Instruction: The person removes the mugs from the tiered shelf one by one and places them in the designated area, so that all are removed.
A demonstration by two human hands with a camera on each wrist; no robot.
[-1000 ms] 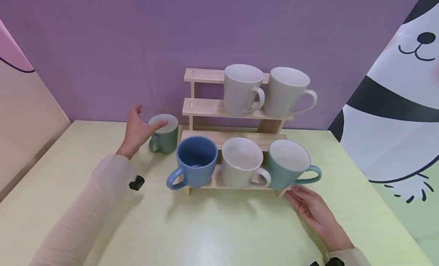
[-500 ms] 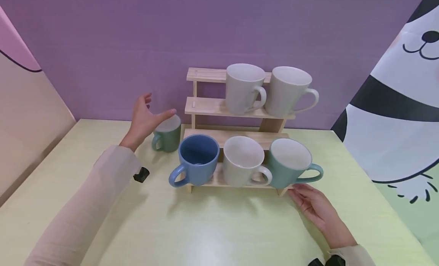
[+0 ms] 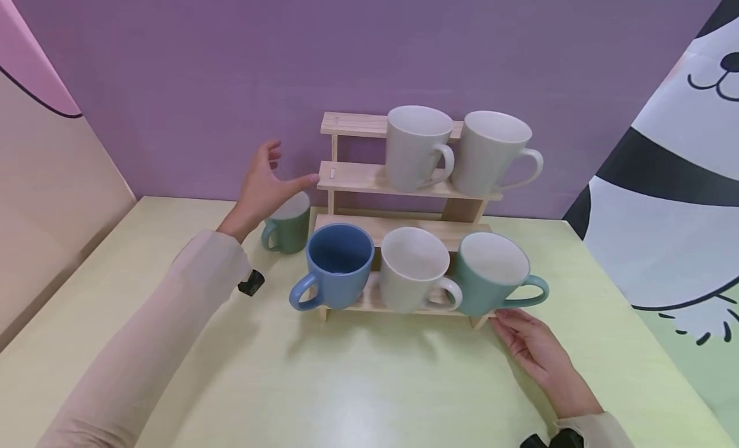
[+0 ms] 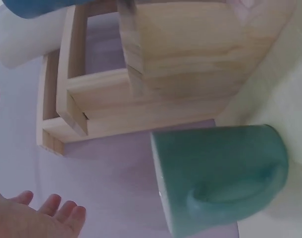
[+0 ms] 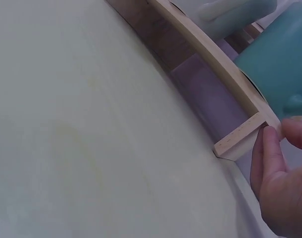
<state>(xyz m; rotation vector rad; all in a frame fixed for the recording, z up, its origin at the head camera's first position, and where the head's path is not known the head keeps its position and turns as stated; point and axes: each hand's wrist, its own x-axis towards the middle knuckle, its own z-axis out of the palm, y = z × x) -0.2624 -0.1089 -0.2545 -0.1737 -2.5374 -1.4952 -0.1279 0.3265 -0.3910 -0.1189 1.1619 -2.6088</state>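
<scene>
A tiered wooden rack (image 3: 358,176) stands on the table, bearing several mugs. My right hand (image 3: 534,352) pinches the right end of its lowest shelf; in the right wrist view the thumb (image 5: 297,133) lies over the corner and the fingers below. My left hand (image 3: 262,190) is raised with fingers spread, its thumb tip near the left end of an upper shelf; whether they touch I cannot tell. Below that hand, a dark green mug (image 3: 290,233) stands on the table beside the rack, partly hidden in the head view. The left wrist view shows its handle side (image 4: 225,173).
On the lowest shelf sit a blue mug (image 3: 339,275), a white mug (image 3: 407,287) and a teal mug (image 3: 487,287), handles jutting outward. Higher up are two white mugs, one on the left (image 3: 412,159), one on the right (image 3: 487,162). A purple wall (image 3: 231,82) rises behind.
My left hand has risen and moved right, from over the dark green mug towards the rack's upper shelf end. The right hand stays at the lowest shelf's corner. The head view has shifted slightly.
</scene>
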